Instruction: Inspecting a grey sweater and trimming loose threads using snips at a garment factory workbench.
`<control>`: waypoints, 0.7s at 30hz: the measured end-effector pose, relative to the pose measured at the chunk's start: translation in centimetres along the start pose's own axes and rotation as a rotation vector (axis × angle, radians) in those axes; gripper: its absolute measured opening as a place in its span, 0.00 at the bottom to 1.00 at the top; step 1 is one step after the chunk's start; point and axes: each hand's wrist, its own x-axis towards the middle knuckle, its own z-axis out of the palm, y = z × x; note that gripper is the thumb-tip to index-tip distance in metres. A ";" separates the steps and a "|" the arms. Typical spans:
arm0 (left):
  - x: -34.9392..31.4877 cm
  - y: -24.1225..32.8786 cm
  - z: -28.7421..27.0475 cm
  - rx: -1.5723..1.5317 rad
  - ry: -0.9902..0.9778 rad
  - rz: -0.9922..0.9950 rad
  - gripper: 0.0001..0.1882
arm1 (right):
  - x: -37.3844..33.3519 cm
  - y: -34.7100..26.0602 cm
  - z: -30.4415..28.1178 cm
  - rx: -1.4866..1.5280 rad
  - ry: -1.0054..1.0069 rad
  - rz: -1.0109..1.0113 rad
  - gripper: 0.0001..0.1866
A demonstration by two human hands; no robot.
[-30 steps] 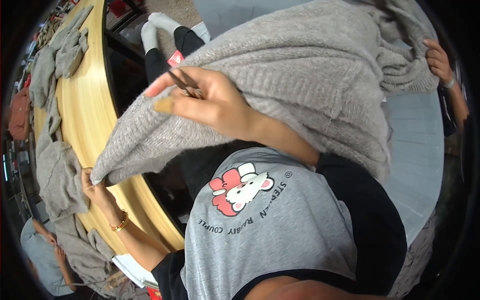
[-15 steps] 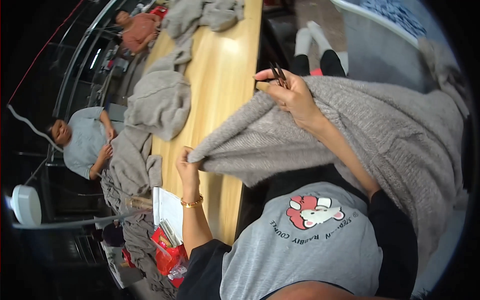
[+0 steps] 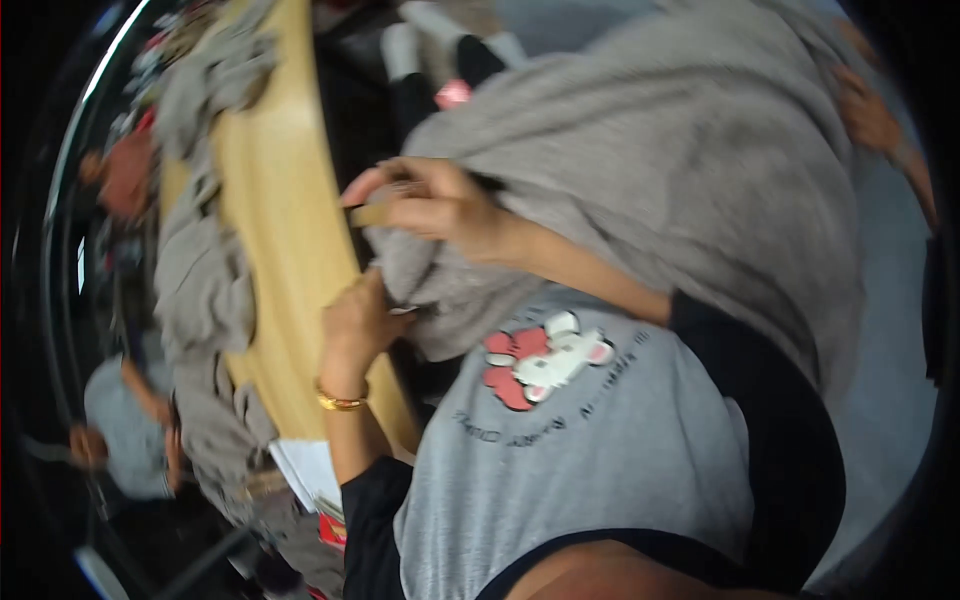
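Observation:
A large grey-brown knitted garment (image 3: 640, 150) spreads over my lap and off to the right. My left hand (image 3: 358, 320), with a gold bracelet at the wrist, is closed on the garment's left end beside the table edge. Just above it my right hand (image 3: 445, 205) is closed over the same end, with a tan covering on one finger. The small dark pointed snips seen in this hand earlier are too blurred to make out now. Another person's hand (image 3: 870, 112) rests against the garment at the far right.
A long light wooden table (image 3: 285, 160) runs along my left, with grey knitted pieces (image 3: 205, 290) heaped on its far side. White paper (image 3: 305, 470) lies near my left forearm. Two co-workers, one in a grey shirt (image 3: 130, 420), are across the table.
My view has swung to the right. My hands have come closer together, and the garment end stretched between them is now bunched. Another person's hand has appeared on the garment at the right.

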 end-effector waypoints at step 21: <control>11.3 10.1 -7.6 -1.375 0.332 0.645 0.22 | -10.7 -9.3 0.1 -0.255 0.171 -0.364 0.19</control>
